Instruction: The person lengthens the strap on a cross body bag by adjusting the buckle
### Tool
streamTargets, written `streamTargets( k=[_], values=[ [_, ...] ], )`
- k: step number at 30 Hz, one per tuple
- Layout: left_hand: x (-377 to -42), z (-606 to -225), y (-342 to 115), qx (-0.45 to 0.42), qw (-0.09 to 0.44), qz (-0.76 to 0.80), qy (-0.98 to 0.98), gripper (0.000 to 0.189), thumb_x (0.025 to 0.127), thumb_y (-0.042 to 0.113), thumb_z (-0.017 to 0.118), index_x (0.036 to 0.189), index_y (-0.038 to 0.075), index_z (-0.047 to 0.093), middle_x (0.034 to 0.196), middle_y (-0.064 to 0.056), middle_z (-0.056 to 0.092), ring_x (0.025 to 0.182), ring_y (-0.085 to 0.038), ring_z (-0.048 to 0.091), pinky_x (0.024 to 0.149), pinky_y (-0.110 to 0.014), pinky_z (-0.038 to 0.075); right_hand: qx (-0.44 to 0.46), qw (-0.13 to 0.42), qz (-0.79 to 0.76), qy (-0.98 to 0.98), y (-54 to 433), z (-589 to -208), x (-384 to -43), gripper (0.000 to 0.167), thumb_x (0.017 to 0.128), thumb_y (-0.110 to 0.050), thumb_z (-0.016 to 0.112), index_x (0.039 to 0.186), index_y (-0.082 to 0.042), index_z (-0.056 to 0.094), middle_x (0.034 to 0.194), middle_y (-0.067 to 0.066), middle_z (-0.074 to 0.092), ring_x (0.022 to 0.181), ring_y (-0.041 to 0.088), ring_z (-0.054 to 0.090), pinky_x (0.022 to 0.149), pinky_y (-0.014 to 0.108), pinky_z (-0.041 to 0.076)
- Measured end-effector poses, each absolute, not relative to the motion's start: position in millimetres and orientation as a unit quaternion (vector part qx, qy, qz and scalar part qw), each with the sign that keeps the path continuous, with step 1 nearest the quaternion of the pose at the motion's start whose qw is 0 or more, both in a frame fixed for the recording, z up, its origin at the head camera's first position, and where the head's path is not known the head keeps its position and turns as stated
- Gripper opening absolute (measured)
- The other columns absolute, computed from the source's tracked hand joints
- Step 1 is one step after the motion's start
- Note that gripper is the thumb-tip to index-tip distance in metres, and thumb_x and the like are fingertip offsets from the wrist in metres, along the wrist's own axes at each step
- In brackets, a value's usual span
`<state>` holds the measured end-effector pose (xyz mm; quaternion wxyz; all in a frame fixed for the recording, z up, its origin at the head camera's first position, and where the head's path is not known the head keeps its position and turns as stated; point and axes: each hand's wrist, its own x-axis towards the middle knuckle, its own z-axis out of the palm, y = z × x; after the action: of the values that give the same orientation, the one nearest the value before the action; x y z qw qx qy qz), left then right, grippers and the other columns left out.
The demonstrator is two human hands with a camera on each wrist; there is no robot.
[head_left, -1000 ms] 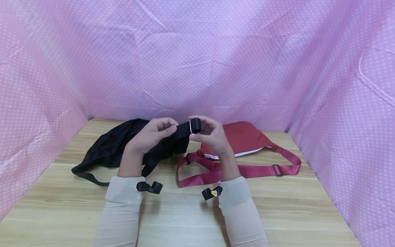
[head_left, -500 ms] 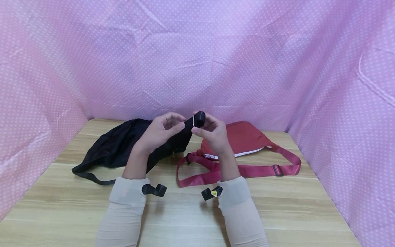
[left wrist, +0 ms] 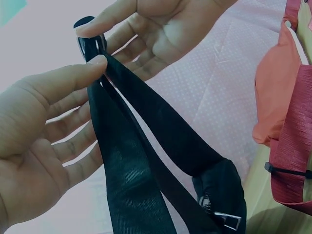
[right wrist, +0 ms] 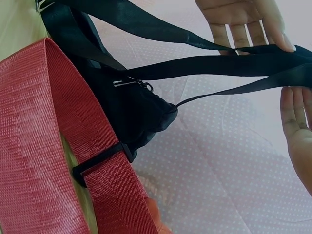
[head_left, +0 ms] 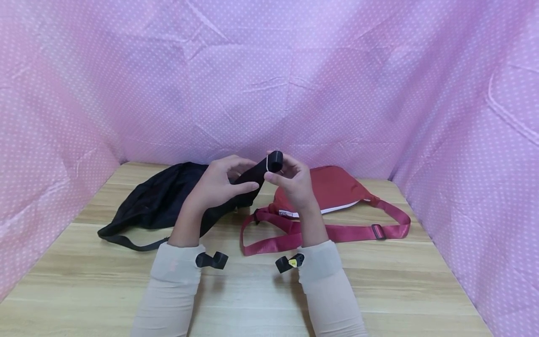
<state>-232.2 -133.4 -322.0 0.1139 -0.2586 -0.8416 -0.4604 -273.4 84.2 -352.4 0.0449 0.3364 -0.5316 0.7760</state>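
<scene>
A black bag (head_left: 164, 196) lies on the left of the table, its wide black strap (head_left: 256, 174) lifted up between both hands. My left hand (head_left: 212, 187) holds the strap with the thumb on its near side and the fingers behind it. Near the strap's upper end, my right hand (head_left: 298, 188) pinches the folded loop (head_left: 276, 161) beside a thin metal slider (head_left: 267, 164). In the left wrist view, strap lengths (left wrist: 129, 161) run down from the hands towards a zipped part of the bag with a metal zip pull (left wrist: 228, 220).
A red bag (head_left: 334, 189) with a white zip lies to the right, behind my right wrist. Its crimson strap (head_left: 349, 233) with a black slider (head_left: 378, 232) loops across the wooden table (head_left: 252, 299). Pink dotted cloth (head_left: 269, 84) hangs around the back and sides.
My left hand has moved right and closer to the right hand, its thumb further along the strap. The loop and right fingertips have shifted slightly up and right, and the strap now slants more steeply.
</scene>
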Motion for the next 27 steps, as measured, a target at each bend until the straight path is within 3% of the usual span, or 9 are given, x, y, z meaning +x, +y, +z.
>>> streamTargets(
  k=[4, 6, 15, 20, 27],
  values=[
    [-231.4, -319.1, -134.4, -0.265, 0.116, -0.452, -0.844, 0.044, 0.087, 0.022, 0.085, 0.127, 0.011, 0.071, 0.111, 0.0, 0.069, 0.101, -0.017, 0.065, 0.094, -0.041, 0.056, 0.345, 0.03, 0.764, -0.544, 84.7, -352.9, -274.4, 0.06, 0.076, -0.025, 0.093, 0.126, -0.001, 0.07, 0.1, 0.005, 0.072, 0.092, 0.017, 0.065, 0.079, 0.026, 0.055],
    [-231.2, -318.1, -134.4, -0.265, 0.114, -0.452, -0.844, 0.043, 0.087, 0.022, 0.085, 0.127, 0.011, 0.072, 0.111, 0.0, 0.069, 0.1, -0.017, 0.065, 0.094, -0.041, 0.056, 0.344, 0.024, 0.762, -0.548, 84.6, -353.4, -274.9, 0.064, 0.076, -0.027, 0.094, 0.126, 0.002, 0.068, 0.103, 0.005, 0.072, 0.092, 0.017, 0.065, 0.078, 0.026, 0.055],
    [-231.5, -316.4, -135.6, -0.259, 0.125, -0.453, -0.844, 0.042, 0.088, 0.022, 0.084, 0.127, 0.01, 0.073, 0.111, -0.001, 0.07, 0.098, -0.016, 0.067, 0.093, -0.04, 0.056, 0.333, 0.004, 0.758, -0.561, 82.8, -354.1, -275.3, 0.064, 0.079, -0.015, 0.089, 0.13, 0.011, 0.061, 0.115, 0.007, 0.073, 0.097, 0.02, 0.068, 0.082, 0.027, 0.057],
    [-231.9, -315.2, -133.3, -0.259, 0.129, -0.45, -0.845, 0.045, 0.088, 0.024, 0.083, 0.129, 0.011, 0.071, 0.114, -0.001, 0.071, 0.1, -0.016, 0.067, 0.093, -0.039, 0.056, 0.325, 0.01, 0.753, -0.573, 83.0, -354.0, -275.5, 0.07, 0.079, -0.019, 0.09, 0.133, 0.014, 0.058, 0.121, 0.008, 0.071, 0.102, 0.021, 0.067, 0.086, 0.028, 0.056],
    [-233.1, -316.9, -133.5, -0.243, 0.115, -0.436, -0.859, 0.048, 0.089, 0.025, 0.083, 0.132, 0.009, 0.068, 0.118, -0.004, 0.07, 0.105, -0.018, 0.066, 0.096, -0.04, 0.056, 0.313, 0.041, 0.764, -0.563, 81.8, -354.3, -277.8, 0.055, 0.083, -0.005, 0.082, 0.13, 0.013, 0.06, 0.107, 0.006, 0.074, 0.1, 0.018, 0.067, 0.09, 0.03, 0.053]
  ],
)
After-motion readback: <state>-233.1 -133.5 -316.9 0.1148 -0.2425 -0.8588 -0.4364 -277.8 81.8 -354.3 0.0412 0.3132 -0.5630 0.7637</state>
